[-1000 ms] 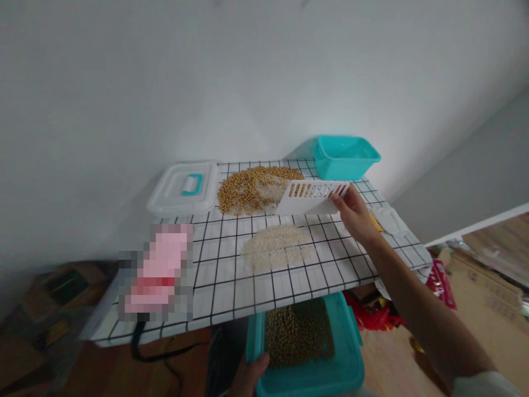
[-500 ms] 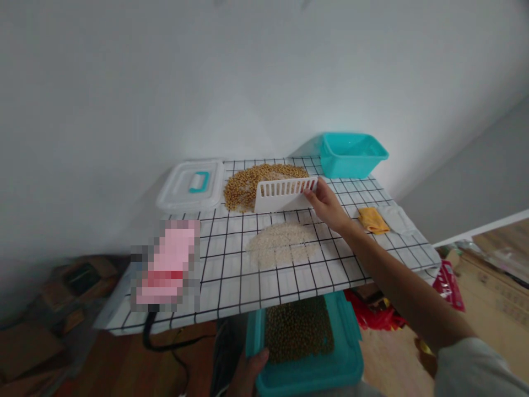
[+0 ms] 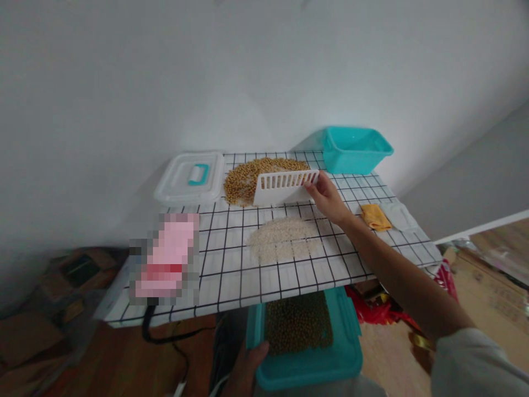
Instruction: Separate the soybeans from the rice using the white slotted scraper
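My right hand (image 3: 329, 199) pinches the right end of a white slotted plastic divider (image 3: 279, 194), standing on edge across the table. Behind it, and past its left end, spreads a pile of yellow soybeans (image 3: 241, 181) with some pale grains among them. A flat patch of pale grains like rice (image 3: 285, 242) lies in front of the divider. Low down, below the table's front edge, my left hand (image 3: 253, 361) grips the left side of a teal plastic box (image 3: 309, 372). Soybeans (image 3: 297, 328) cover its bottom. Most of the left hand's fingers are hidden by the box.
On the checked tabletop (image 3: 231, 264) a clear lid (image 3: 177, 176) with a teal handle lies at the back left. A second teal box (image 3: 351, 160) stands at the back right, near a folded yellow cloth (image 3: 375, 217) and a white cloth (image 3: 399, 216). A blurred-out pink object (image 3: 169, 253) is at left.
The view has shifted slightly, so the table sits a little higher in the picture. Both hands keep their holds, and the divider stays in about the same place.
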`<control>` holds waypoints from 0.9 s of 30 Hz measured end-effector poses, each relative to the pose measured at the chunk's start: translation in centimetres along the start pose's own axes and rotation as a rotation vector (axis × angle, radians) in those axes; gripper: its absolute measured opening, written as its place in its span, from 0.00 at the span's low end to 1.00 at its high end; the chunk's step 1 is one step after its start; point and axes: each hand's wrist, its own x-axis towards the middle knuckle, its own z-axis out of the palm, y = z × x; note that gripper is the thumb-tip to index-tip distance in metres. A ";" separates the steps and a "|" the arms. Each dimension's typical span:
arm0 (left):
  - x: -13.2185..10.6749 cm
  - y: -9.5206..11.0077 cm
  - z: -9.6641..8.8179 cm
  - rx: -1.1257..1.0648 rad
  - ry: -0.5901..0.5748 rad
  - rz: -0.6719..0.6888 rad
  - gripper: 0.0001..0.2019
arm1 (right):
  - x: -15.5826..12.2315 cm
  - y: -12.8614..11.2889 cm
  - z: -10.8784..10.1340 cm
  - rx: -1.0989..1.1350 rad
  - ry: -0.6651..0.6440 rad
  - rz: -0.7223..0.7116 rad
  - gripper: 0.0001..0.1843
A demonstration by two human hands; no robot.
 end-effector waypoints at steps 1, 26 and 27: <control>0.2 -0.1 -0.1 0.000 -0.002 0.005 0.18 | 0.0 0.0 0.0 -0.013 0.000 0.000 0.18; 0.2 -0.7 -0.3 -0.037 0.002 0.016 0.15 | 0.9 -2.9 -1.9 -0.023 0.039 -0.046 0.13; 0.2 -0.7 -0.4 -0.042 0.003 0.015 0.16 | 0.8 -2.7 -2.0 -0.024 0.031 -0.034 0.13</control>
